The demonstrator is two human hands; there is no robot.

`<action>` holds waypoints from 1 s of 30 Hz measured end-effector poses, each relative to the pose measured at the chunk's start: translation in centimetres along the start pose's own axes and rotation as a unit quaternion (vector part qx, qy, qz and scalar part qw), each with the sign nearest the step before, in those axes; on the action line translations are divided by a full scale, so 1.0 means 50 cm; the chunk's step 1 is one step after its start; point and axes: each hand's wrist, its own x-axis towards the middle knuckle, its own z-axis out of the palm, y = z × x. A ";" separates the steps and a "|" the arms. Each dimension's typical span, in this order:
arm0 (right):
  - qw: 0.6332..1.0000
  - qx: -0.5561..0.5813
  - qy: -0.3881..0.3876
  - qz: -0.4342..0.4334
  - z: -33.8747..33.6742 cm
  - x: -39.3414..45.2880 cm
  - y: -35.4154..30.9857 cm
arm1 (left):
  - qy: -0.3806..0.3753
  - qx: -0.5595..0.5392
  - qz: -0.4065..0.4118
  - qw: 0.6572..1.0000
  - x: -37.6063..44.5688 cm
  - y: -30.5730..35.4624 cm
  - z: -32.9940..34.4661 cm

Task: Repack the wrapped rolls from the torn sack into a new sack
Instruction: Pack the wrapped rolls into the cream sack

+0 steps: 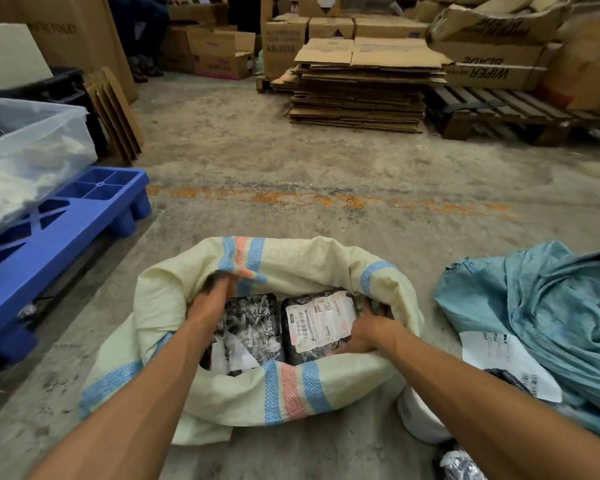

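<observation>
A cream woven sack (329, 382) with blue and pink stripes stands open on the floor in front of me. Inside lie two black wrapped rolls side by side: a plain one (250, 323) on the left and one with a white label (321, 323) on the right. My left hand (210, 299) reaches into the sack's far left side, fingers curled against the inner fabric beside the left roll. My right hand (364, 330) holds the right edge of the labelled roll, fingers hidden behind it. The torn blue-green sack (541, 313) lies crumpled at the right.
A white wrapped roll (420, 420) and a black one (461, 462) lie under my right forearm. A blue plastic pallet (59, 230) with a clear bin is at the left. Flattened cardboard (361, 88), boxes and a wooden pallet (506, 112) stand across the concrete floor.
</observation>
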 end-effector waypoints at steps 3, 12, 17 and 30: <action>1.000 0.009 -0.007 -0.017 0.011 -0.014 0.001 | -0.071 0.188 -0.032 0.979 -0.010 -0.051 0.006; 0.895 0.351 0.143 -0.237 -0.038 -0.152 0.024 | -0.074 0.303 0.026 0.950 -0.083 -0.045 0.062; 0.837 0.447 0.190 -0.251 -0.047 -0.230 0.140 | -0.144 0.258 0.200 0.934 -0.228 0.061 0.124; 0.906 0.283 0.033 -0.314 0.133 -0.422 0.399 | -0.513 0.439 0.037 0.737 -0.483 0.075 0.268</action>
